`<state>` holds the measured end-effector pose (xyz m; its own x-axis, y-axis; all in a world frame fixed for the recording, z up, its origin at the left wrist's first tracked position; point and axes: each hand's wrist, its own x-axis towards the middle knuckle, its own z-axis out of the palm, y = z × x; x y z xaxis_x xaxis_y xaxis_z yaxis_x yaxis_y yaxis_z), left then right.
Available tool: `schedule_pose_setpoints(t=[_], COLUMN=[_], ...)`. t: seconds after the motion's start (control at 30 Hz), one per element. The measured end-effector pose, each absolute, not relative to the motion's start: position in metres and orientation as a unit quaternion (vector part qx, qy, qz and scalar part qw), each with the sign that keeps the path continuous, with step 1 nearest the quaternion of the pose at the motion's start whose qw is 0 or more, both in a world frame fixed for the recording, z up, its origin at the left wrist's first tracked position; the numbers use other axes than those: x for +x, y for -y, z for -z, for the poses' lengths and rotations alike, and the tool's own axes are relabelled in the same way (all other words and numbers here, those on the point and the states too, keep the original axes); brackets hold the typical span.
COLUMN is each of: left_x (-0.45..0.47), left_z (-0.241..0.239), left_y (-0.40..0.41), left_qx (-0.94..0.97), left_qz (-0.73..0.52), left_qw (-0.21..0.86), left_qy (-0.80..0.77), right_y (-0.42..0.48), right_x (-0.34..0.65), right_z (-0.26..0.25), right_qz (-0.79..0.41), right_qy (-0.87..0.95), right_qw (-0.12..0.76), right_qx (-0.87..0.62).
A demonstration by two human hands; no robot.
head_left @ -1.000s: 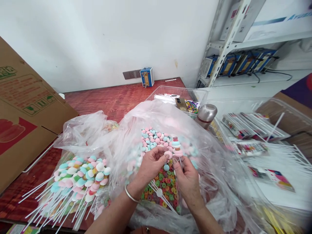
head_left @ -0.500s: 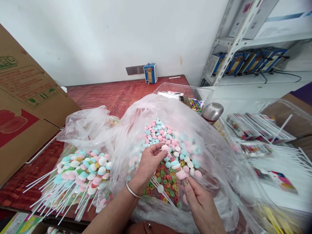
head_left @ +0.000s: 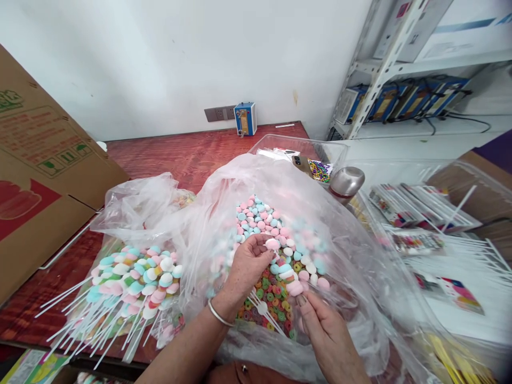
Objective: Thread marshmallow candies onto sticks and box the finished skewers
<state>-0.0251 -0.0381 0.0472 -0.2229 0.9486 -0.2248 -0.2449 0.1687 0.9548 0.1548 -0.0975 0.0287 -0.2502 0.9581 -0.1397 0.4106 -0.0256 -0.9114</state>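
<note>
My left hand (head_left: 248, 265), with a bangle at the wrist, pinches a pink marshmallow (head_left: 272, 244) between thumb and fingertips. In my right hand (head_left: 326, 325) is the lower end of a candy skewer (head_left: 286, 274), threaded with pink, white and blue marshmallows and gummy pieces. Its tip lies close to the pinched marshmallow; whether the two touch I cannot tell. Under both hands, an opened clear plastic bag (head_left: 256, 170) holds loose pastel marshmallows (head_left: 260, 213) and ring-shaped gummies (head_left: 276, 298). A few white sticks (head_left: 262, 308) rest on the gummies.
Finished-looking marshmallow skewers (head_left: 136, 277) are piled at left, sticks facing me. A cardboard box (head_left: 44, 154) stands beyond them. Behind the bag are a clear tray (head_left: 276, 140), a phone (head_left: 302, 164) and a metal cup (head_left: 347, 182). Packaged goods (head_left: 416, 208) and shelving (head_left: 384, 69) are at right.
The view has shifted slightly, so everything sits a little further left. Both hands keep the same grips, and the skewer's position relative to the pink marshmallow is nearly the same.
</note>
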Motion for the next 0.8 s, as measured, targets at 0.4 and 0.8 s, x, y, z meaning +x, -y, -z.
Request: schedule_pose_setpoints(t=[0.4,0.8], left_x=[-0.019,-0.012], left_z=[-0.046,-0.041], left_y=[0.042,0.044], left_qx=[0.373,0.327], left_qz=[-0.535,-0.59], left_qw=[0.517,0.543], left_qy=[-0.554,-0.5], right_y=[0.107,0.096], right_x=[0.137,0.122], right_z=[-0.022,-0.026], right_qz=[-0.575,-0.478], right_qy=[0.513,0.601], right_qw=[0.338,0.339], right_qx=[-0.54,-0.543])
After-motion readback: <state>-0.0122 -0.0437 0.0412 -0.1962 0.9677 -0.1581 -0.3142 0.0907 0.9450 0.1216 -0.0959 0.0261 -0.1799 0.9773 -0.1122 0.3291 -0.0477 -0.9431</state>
